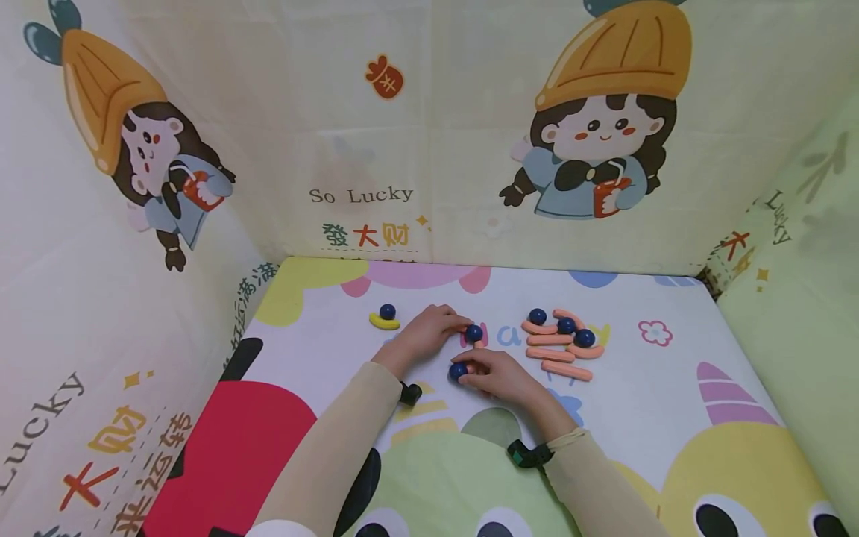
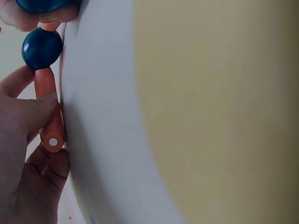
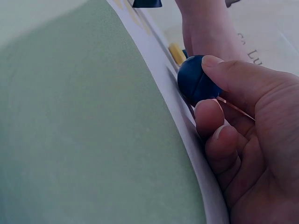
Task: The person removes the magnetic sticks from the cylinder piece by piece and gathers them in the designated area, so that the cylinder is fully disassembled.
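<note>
My left hand (image 1: 431, 332) pinches an orange rod (image 2: 50, 112) between thumb and fingers; a white dot marks its end face. A dark blue ball (image 1: 473, 333) touches the rod's other end, by the left fingertips. Close in front of it, my right hand (image 1: 498, 373) pinches a second dark blue ball (image 3: 198, 80) between thumb and fingers. Another short stretch of orange piece (image 1: 479, 345) shows between the two balls, mostly hidden by the right hand.
Right of the hands lie several orange rods (image 1: 550, 356), straight and curved, with dark blue balls (image 1: 585, 338) among them. A curved yellow rod (image 1: 385, 321) with a blue ball (image 1: 387, 312) lies at the left. Printed cloth walls (image 1: 463, 149) enclose the table's back and sides.
</note>
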A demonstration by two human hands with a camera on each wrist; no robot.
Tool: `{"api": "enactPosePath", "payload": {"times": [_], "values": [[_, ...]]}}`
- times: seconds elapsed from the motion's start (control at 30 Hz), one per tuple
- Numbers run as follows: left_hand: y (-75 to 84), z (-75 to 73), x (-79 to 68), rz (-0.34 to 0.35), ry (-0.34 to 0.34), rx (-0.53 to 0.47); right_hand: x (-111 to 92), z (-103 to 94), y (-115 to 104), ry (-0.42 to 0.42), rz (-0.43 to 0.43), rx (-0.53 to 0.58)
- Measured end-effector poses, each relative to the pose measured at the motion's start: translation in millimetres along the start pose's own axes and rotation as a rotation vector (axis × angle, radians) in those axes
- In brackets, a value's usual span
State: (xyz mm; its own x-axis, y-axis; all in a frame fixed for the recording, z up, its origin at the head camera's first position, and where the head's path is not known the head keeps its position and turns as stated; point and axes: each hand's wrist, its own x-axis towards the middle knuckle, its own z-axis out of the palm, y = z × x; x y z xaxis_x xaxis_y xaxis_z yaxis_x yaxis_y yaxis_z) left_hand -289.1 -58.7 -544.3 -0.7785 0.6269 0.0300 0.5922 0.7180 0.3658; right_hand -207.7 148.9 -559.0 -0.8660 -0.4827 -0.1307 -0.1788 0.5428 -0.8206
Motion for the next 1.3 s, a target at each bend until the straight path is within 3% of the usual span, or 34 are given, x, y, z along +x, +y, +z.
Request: {"api": "enactPosePath", "payload": {"times": [0.43,0.7,0.93,1.2,1.3], "values": [[2.7,-2.4,0.9,-0.043,0.0,-0.008,-1,0.2,-1,-0.002,0.004,0.003],[-1.9,-4.9,-2.9,-0.173,0.024,-0.127,0,0.2,-2,0.004,-0.004,0.003],[-10.8,-13.7,-23.3,-0.185,0.096,-0.149,0,0.3,-3,0.0,0.003,0.011],[-25.0,-22.4,-57.0,-0.268,0.156,-0.24,-1,0.4,-4,-0.001,0.005,0.006],[-33.1,-25.5,-68.0,-0.279,0.174,-0.228,-1,0.3,-3,-0.004,-0.002,0.011]]}}
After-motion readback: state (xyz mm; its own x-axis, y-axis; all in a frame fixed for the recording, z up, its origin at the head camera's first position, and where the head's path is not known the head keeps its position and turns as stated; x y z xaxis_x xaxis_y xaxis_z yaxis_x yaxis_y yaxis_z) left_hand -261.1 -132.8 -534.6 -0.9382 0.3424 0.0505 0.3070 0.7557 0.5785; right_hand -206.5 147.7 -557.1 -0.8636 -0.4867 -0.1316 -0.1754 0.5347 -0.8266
